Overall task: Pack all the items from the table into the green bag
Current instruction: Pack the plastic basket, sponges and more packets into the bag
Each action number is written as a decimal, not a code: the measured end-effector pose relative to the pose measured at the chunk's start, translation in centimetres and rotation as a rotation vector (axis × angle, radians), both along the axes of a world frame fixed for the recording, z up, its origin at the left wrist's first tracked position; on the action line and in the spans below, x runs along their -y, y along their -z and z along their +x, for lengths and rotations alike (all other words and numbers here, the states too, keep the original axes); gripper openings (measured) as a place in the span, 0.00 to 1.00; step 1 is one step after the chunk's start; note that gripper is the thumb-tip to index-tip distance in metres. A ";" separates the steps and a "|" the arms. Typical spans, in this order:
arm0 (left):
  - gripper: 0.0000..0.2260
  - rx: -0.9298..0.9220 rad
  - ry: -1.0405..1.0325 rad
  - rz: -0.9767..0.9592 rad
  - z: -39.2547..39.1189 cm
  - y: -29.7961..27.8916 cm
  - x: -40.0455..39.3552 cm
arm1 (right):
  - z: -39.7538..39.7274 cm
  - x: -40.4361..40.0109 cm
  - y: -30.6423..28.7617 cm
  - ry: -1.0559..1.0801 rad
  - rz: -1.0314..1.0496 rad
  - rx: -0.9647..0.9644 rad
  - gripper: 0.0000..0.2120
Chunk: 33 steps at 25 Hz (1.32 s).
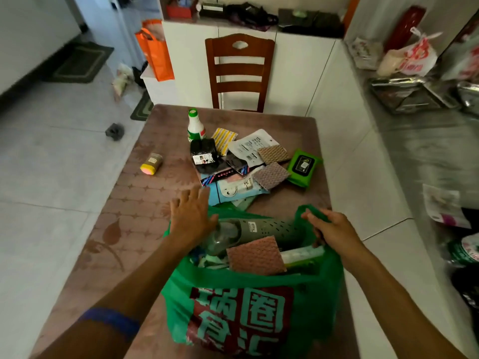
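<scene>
- The table point(124, 229), under a pinkish-brown patterned cover, carries everything, with a wooden chair point(239, 71) at its far end.
- The green bag point(311, 294) stands open at the table's near edge, already holding a grey perforated appliance point(267, 226), a pink textured cloth point(255, 257) and other packets.
- The left hand point(190, 212) hovers over the bag's far left rim, fingers spread straight and holding nothing.
- The right hand point(330, 224) grips the bag's right handle, its fingers curled round it.
- A loose pile of flat packets point(233, 174) lies just beyond the bag, with a green wet-wipes pack point(303, 167) at its right.
- A white bottle with a green cap point(195, 126) stands upright behind the pile.
- A small jar with a yellow lid point(152, 163) lies on its side, well left of the pile.
</scene>
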<state>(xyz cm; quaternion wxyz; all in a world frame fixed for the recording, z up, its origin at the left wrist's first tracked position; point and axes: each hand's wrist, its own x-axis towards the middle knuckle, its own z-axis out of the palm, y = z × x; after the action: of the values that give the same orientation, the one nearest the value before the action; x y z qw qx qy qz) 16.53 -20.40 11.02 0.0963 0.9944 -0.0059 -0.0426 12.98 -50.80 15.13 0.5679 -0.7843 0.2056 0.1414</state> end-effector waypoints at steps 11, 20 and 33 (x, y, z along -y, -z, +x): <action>0.08 0.283 -0.307 -0.813 -0.2 -7.6 -1.9 | -1.1 -2.6 -13.6 -0.033 0.529 0.669 0.09; 0.08 0.098 -0.089 -0.447 -3.8 -3.1 -4.0 | -2.0 2.9 -7.0 0.397 0.246 0.259 0.09; 0.06 0.231 0.007 -0.191 -1.7 -2.4 -3.6 | -1.1 -10.0 -0.2 -1.202 -1.002 -0.020 0.36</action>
<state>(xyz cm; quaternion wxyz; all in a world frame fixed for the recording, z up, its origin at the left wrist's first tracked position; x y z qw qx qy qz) 14.80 -16.82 13.45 0.1893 0.9790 -0.0243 0.0724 11.91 -40.83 15.31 -0.0297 -0.9227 -0.2099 0.3218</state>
